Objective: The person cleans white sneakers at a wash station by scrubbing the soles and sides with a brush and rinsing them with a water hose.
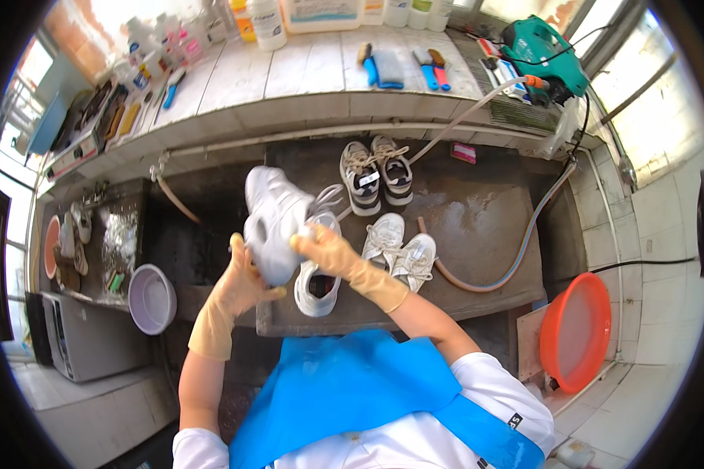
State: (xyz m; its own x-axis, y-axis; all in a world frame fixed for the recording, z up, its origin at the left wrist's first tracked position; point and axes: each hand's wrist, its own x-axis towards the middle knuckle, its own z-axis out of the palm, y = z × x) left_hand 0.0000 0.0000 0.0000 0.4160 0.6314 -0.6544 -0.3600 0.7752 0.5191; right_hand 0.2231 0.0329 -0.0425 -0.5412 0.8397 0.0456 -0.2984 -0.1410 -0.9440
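Note:
A white sneaker [267,223] is raised over the left part of the dark worktop, its toe pointing away from me and its lace hanging off to the right. Around its lower left side curls my left hand [242,288], in a yellow rubber glove. My right hand [326,252], gloved alike, grips the shoe's right edge; its fingertips are partly hidden, and so is anything small in them. Just below it stands another white sneaker [315,291]. To the right sits a pair of white sneakers [400,250], with a pair of black-and-beige sneakers [364,178] farther back.
A hose [485,288] loops across the worktop [485,211]. Brushes [385,69] and bottles [267,23] line the tiled ledge behind, with a green machine [544,56] at its right. A red basin [577,332] stands at right, a lilac basin [152,299] at left.

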